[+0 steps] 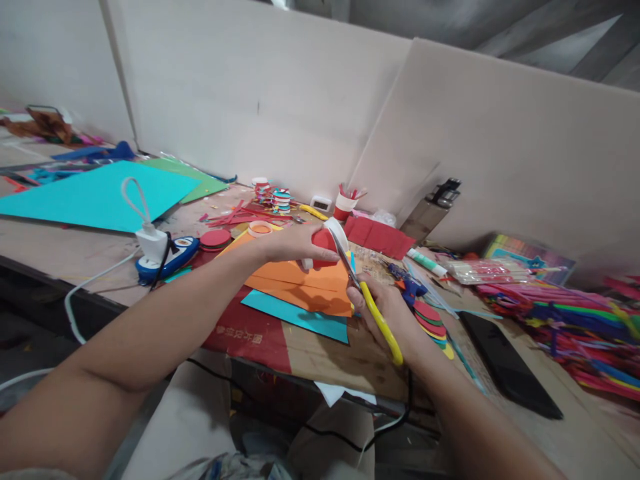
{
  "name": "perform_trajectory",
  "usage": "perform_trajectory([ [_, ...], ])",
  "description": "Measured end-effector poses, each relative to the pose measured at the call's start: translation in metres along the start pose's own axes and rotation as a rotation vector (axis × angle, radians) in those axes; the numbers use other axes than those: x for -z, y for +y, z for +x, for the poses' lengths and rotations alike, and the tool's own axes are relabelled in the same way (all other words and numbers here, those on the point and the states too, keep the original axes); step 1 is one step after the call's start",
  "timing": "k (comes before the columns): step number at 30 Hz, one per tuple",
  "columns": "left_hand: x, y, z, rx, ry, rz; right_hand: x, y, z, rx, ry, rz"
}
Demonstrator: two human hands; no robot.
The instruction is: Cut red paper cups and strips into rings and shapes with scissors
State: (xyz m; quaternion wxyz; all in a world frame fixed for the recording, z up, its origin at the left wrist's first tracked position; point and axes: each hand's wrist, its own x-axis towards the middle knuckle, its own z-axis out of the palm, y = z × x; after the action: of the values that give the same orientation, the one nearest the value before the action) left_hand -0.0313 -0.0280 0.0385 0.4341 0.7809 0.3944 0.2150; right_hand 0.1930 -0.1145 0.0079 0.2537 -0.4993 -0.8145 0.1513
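Note:
My left hand is closed around a red piece of craft foam with a white ring against it, held above the table. My right hand grips yellow-handled scissors. The blades reach up to the red piece and touch its edge. Under both hands lie an orange sheet and a teal sheet on the wooden table.
A big teal sheet, a power strip with a white charger, red foam discs, a blue glue gun, stacked coloured discs, a black phone and a pile of pipe cleaners crowd the table. White panels close the back.

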Motion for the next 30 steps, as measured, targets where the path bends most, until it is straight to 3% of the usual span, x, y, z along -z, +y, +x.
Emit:
perform_trajectory([
  [8, 0.002, -0.004, 0.002, -0.009, -0.027, -0.1, 0.003, -0.003, 0.0, -0.024, -0.04, 0.053],
  [21, 0.001, -0.003, 0.003, -0.012, -0.001, -0.062, -0.006, -0.011, -0.001, -0.097, 0.066, 0.143],
  [30, 0.004, 0.0, 0.001, -0.028, 0.028, 0.033, -0.006, -0.005, 0.001, -0.113, 0.046, 0.141],
])
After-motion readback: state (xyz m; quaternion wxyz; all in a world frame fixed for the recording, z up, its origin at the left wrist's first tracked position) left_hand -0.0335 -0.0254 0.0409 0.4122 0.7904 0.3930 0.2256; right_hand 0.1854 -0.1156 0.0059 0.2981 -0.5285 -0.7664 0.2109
